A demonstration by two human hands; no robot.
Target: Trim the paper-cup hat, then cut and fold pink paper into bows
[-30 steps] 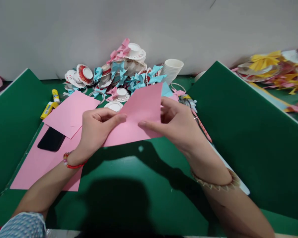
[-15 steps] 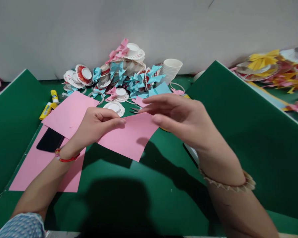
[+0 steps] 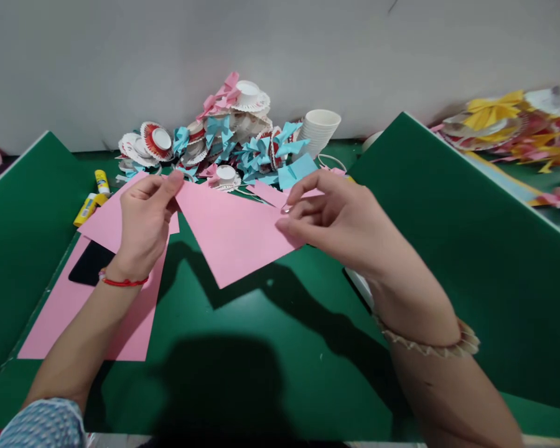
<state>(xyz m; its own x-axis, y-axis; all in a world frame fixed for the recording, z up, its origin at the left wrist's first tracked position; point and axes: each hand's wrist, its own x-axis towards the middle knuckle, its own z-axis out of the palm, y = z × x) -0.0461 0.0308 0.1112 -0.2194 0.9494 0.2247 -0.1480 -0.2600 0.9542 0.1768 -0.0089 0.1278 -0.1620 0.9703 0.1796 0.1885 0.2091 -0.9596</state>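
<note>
Taking the paper in my hands as the clock's centre, the wall (image 3: 280, 50) stands across twelve; below it the green table (image 3: 326, 404) gives me room to move from four to seven o'clock, where shadows fall on it; a green left panel (image 3: 14, 261) bounds me at nine, a green right panel (image 3: 485, 267) at three.

One held pink sheet (image 3: 233, 230) hangs tilted between my hands, a corner pointing down towards six; my left hand (image 3: 144, 214) pinches its upper corner at ten o'clock; my right hand (image 3: 340, 214) is at its edge at three, thumb and fingers narrowly parted, and I cannot tell whether they grip.

One pile of paper decorations (image 3: 256, 149) fills twelve o'clock, too jumbled to count; one lower pink sheet (image 3: 51, 330) lies at eight, with at least one upper pink sheet (image 3: 112, 221) at nine; one stack of paper cups (image 3: 320, 132) leans at one; one black phone (image 3: 91, 264) rests on the lower sheet; at least two yellow glue sticks (image 3: 84, 210) lie at ten.
</note>
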